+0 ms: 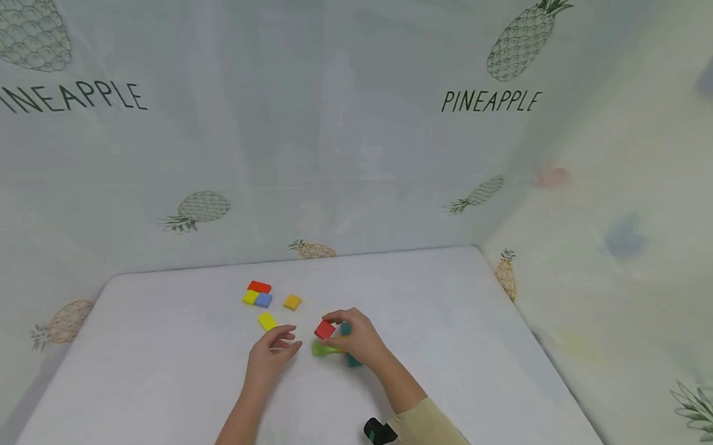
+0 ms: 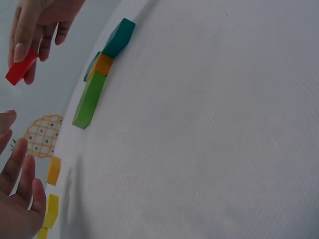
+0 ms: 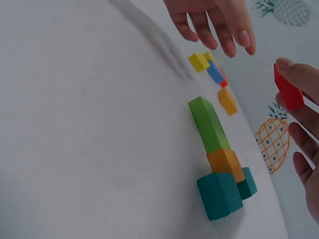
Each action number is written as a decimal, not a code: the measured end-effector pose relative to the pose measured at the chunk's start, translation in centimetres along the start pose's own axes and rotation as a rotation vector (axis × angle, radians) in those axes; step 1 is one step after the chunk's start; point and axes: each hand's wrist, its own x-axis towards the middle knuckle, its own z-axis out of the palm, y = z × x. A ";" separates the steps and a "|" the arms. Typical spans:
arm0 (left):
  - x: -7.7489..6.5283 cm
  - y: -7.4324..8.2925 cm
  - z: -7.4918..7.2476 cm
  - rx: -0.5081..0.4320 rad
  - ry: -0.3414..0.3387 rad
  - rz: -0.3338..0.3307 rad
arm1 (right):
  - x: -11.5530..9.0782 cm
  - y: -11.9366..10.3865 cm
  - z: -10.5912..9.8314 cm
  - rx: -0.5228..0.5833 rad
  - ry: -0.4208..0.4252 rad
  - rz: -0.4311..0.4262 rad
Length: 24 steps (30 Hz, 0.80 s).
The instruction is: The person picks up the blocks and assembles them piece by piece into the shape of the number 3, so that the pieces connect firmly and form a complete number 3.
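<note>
A red block is pinched between the thumb and fingers of my right hand, held above the table. Under that hand lies a group of blocks: a long green block, an orange block at its end, and two teal blocks, one nearer the right wrist camera and one behind. My left hand hovers to the left with its fingers loosely bent and nothing between them. Just beyond its fingertips in the head view is a yellow block.
Farther back on the white table sit an orange-yellow block and a cluster of a red block, a yellow block and a blue block. A pineapple-print cloth hangs behind the table's far edge.
</note>
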 end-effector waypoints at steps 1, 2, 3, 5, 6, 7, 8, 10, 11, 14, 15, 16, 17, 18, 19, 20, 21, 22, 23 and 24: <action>0.1 -0.1 0.2 -0.002 -0.004 0.007 | -0.3 0.2 -0.1 0.002 0.004 0.000; 0.2 -0.2 0.4 -0.005 -0.007 0.013 | -0.5 0.4 -0.3 0.003 0.010 0.000; 0.2 -0.2 0.6 -0.006 -0.011 0.018 | -0.8 0.6 -0.4 0.008 0.013 0.005; 0.4 -0.3 1.0 -0.007 -0.020 0.029 | -1.4 0.9 -0.7 0.017 0.020 0.017; 0.5 -0.4 1.3 -0.005 -0.024 0.036 | -1.7 1.1 -0.8 0.020 0.024 0.021; 0.6 -0.4 1.5 -0.002 -0.027 0.042 | -2.0 1.3 -1.0 0.020 0.029 0.021; 0.6 -0.5 1.8 0.006 -0.030 0.050 | -2.3 1.6 -1.1 0.018 0.036 0.019; 0.8 -0.6 2.1 0.023 -0.035 0.053 | -2.9 2.0 -1.4 0.019 0.045 0.007; 0.8 -0.7 2.3 0.032 -0.036 0.053 | -3.1 2.2 -1.4 0.010 0.049 -0.001; 0.8 -0.9 2.6 0.060 -0.036 0.045 | -3.9 2.8 -1.5 0.005 0.057 -0.006; 0.8 -1.0 2.7 0.067 -0.039 0.035 | -4.1 3.0 -1.4 0.008 0.057 -0.003; 0.7 -1.1 2.8 0.073 -0.041 0.031 | -4.4 3.2 -1.4 0.006 0.058 -0.001; 0.7 -1.2 2.9 0.080 -0.042 0.032 | -4.6 3.5 -1.3 0.005 0.059 0.003; 0.7 -1.3 3.0 0.090 -0.044 0.034 | -4.8 3.7 -1.2 0.007 0.060 0.007; 0.6 -1.4 3.1 0.103 -0.046 0.038 | -5.1 4.0 -1.2 0.004 0.062 0.011; 0.6 -1.5 3.2 0.114 -0.048 0.044 | -5.3 4.3 -1.1 0.000 0.065 0.011; 0.6 -1.6 3.3 0.125 -0.049 0.051 | -5.5 4.5 -1.0 -0.006 0.068 0.011; 0.5 -1.6 3.4 0.135 -0.047 0.057 | -5.7 4.8 -0.9 -0.010 0.072 0.005; 0.5 -1.7 3.5 0.146 -0.045 0.064 | -5.9 5.0 -0.8 -0.010 0.076 -0.001; 0.5 -1.7 3.6 0.154 -0.043 0.068 | -6.0 5.2 -0.7 -0.007 0.079 -0.008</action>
